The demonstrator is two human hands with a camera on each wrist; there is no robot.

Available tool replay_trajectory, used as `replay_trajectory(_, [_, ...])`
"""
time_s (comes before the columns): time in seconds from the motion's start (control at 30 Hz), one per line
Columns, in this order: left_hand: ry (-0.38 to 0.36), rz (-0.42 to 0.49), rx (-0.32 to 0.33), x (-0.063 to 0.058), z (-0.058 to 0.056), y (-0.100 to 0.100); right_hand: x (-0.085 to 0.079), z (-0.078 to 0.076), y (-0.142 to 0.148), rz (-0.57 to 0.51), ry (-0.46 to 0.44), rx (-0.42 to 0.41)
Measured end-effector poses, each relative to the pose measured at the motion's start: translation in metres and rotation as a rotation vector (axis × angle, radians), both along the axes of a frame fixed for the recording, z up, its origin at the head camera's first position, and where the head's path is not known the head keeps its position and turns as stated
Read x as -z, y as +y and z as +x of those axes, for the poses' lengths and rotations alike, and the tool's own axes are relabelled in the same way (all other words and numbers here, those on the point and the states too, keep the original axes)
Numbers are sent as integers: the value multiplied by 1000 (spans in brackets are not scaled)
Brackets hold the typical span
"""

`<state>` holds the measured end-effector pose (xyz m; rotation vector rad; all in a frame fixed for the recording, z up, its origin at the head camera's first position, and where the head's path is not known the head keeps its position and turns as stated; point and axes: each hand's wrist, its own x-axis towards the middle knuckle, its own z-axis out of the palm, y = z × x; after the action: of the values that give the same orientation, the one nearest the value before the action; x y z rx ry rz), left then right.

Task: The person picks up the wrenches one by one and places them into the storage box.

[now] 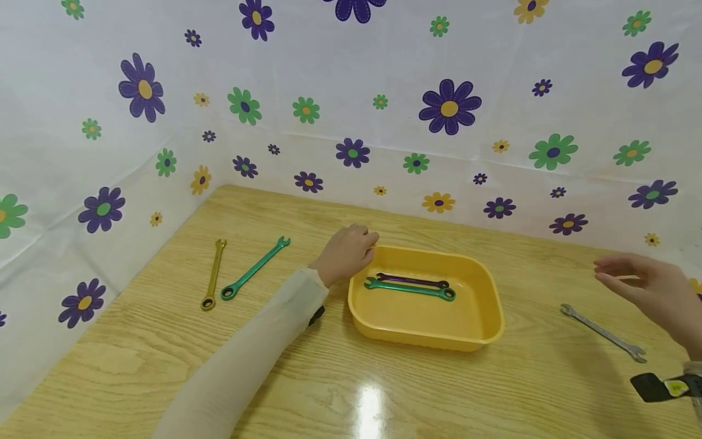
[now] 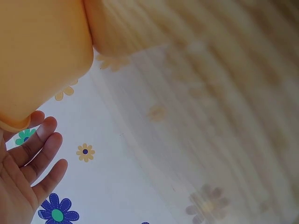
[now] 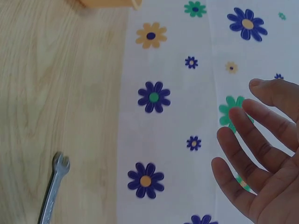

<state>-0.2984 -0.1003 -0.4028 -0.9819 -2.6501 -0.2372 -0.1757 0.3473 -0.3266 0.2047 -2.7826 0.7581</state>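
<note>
My left hand (image 1: 344, 251) holds the far left corner of a yellow plastic tub (image 1: 422, 338). In the left wrist view its fingers (image 2: 41, 151) show beside the tub's rim, while the thumb is hidden. Inside the tub lie a green wrench (image 1: 408, 288) and a purple wrench (image 1: 414, 280), side by side. My right hand (image 1: 652, 289) hovers over the table on the right, fingers loosely bent and holding nothing. Below it lies a silver open-ended wrench (image 1: 603, 332), whose end also shows in the right wrist view.
Left of my left arm, a gold wrench (image 1: 214, 274) and another green wrench (image 1: 255, 269) lie on the wooden table (image 1: 137, 341). A white cloth (image 1: 329, 67) printed with flowers hangs along the table's back and left edges.
</note>
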Motion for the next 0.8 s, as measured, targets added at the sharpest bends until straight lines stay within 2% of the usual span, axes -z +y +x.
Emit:
replay_trajectory(0.13, [-2,2,1,-1,0,0,16,-2,22,-16,-20,29])
replay_trajectory(0.27, [-3,-7,-1,-1,1,0,40,-6,48,-24,-8,72])
replay_trajectory(0.37, [-1,-10,-3,-2,2,1,48,-6,58,21,-33,94])
replay_trajectory(0.47, [2,-8,-1,-2,2,1,56,-8,70,61,-76,77])
replay_trajectory(0.67, [-8,-7,-3,-1,1,1,114,-35,139,121,-80,145])
replay_trajectory(0.8, [-5,-8,-14,0,0,2,131,-43,158,115,-124,131])
